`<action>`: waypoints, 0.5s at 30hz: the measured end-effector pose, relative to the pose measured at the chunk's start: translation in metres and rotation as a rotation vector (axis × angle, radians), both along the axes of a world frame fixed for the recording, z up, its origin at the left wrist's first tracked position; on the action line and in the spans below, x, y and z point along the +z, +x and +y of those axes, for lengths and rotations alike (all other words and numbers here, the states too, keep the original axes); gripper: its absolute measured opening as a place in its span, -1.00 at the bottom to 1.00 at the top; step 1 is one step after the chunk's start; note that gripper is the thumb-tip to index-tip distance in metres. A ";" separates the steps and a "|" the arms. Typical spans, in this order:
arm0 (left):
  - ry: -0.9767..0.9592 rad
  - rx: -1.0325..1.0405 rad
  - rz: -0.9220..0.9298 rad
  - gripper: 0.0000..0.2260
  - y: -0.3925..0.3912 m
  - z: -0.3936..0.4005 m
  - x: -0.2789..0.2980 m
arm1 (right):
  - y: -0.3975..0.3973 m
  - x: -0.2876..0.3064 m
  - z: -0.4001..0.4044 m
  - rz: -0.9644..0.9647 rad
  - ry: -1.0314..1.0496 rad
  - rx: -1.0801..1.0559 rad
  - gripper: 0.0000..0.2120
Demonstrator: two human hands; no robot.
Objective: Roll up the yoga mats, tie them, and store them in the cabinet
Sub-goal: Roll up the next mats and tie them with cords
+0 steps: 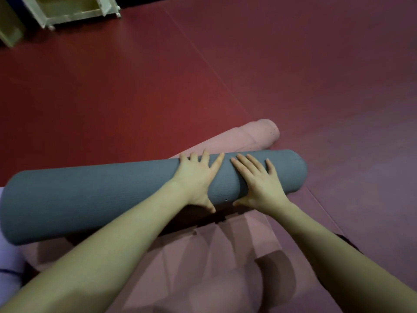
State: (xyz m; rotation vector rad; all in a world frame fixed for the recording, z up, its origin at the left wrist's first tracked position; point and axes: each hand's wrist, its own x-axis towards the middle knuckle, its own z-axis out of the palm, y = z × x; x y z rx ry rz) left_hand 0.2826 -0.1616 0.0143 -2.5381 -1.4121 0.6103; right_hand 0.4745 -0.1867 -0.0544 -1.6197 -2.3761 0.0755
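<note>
A rolled grey yoga mat [90, 195] lies across the middle of the view, from lower left to right. My left hand [197, 177] presses flat on top of it, fingers spread. Just to the right, my right hand [257, 179] also lies flat on the roll, fingers straight, thumb near its lower edge. Behind the grey roll a rolled pink mat [255, 136] lies on the floor, its end pointing up right. A pink mat surface [203, 267] spreads below the grey roll. A small dark thing [220, 219] shows under the grey roll; I cannot tell what it is.
The dark red floor [158, 86] stretches ahead and to the right. A pale wheeled cabinet [74, 12] stands at the top left corner. A whitish object [9, 263] sits at the left edge.
</note>
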 end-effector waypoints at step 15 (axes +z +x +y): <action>0.012 0.059 0.031 0.23 0.042 -0.006 -0.015 | 0.105 -0.073 -0.113 0.220 -0.142 -0.631 -0.43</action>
